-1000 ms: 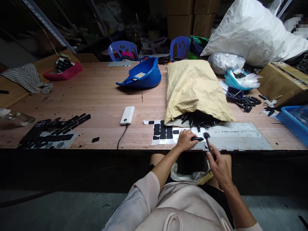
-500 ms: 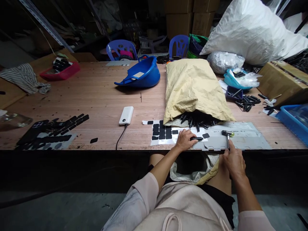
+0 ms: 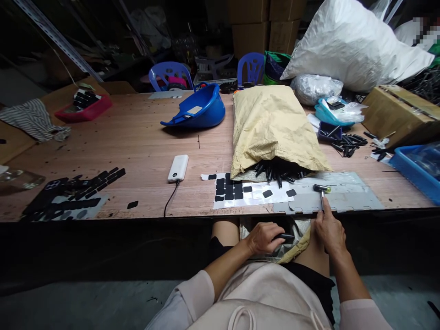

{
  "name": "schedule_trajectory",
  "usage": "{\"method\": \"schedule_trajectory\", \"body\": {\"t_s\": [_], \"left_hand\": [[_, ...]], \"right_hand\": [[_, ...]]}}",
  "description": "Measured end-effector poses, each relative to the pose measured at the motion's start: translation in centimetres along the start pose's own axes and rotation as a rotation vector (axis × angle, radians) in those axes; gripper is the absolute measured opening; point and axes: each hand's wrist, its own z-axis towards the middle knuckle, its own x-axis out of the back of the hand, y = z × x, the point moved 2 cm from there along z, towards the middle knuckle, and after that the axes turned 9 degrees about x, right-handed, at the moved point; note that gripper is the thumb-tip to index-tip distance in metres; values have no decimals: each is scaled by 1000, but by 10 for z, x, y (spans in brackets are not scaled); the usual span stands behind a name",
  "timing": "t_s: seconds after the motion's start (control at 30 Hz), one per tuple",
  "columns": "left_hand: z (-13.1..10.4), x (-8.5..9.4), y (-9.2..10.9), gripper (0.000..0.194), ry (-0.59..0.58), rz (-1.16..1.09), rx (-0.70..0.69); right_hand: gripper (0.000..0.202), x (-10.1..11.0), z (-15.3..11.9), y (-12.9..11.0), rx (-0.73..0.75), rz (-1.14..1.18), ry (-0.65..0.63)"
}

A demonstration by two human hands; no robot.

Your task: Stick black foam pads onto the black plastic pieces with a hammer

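Observation:
My left hand [image 3: 266, 238] is below the table edge, its fingers closed on a slim black pen-like piece [image 3: 284, 236]. It hangs over the opening of a sack [image 3: 302, 243] between my knees. My right hand [image 3: 330, 229] grips a small hammer [image 3: 322, 189] by its handle; the head lies over a grey board [image 3: 347, 192] at the table's front edge. In front of me a yellow sack [image 3: 275, 123] lies on its side, with many black pieces [image 3: 275, 170] showing at its mouth. White sheets with black rounded patches [image 3: 233, 188] lie left of the board.
A white power bank [image 3: 178, 168] with a cable sits left of the sheets. Behind it rests a blue basin [image 3: 202, 110]. Loose black parts [image 3: 349, 143], a cardboard box [image 3: 402, 114] and a blue tray [image 3: 415, 169] are at the right. A pink tray [image 3: 84, 110] stands far left.
My left hand has moved from the table down over the sack at my lap, carrying the black piece. My right hand and the hammer stay nearly in place. The view has shifted slightly.

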Motion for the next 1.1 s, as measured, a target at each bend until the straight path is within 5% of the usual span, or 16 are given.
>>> {"method": "schedule_trajectory", "body": {"t_s": [0.17,0.3,0.43,0.53,0.63,0.73,0.9,1.1], "left_hand": [[-22,-38,-17,24,-226,123,360],[-20,-40,-6,23,-294,119,258],[18,-8,21,11,64,9,107],[72,31,23,9,348,-21,340],[127,65,14,20,403,23,654],[159,81,8,35,341,107,814],[163,87,9,23,242,163,845],[120,101,3,12,297,171,696]], "right_hand": [[71,1,1,0,0,1,-7],[70,2,-1,-1,8,5,-14],[70,2,-2,-3,6,10,-12],[70,1,-1,-2,3,7,-6],[70,0,0,-1,12,-2,9],[70,-1,1,1,29,3,16],[71,-3,2,2,35,14,30],[70,-3,1,1,34,36,18]]}}
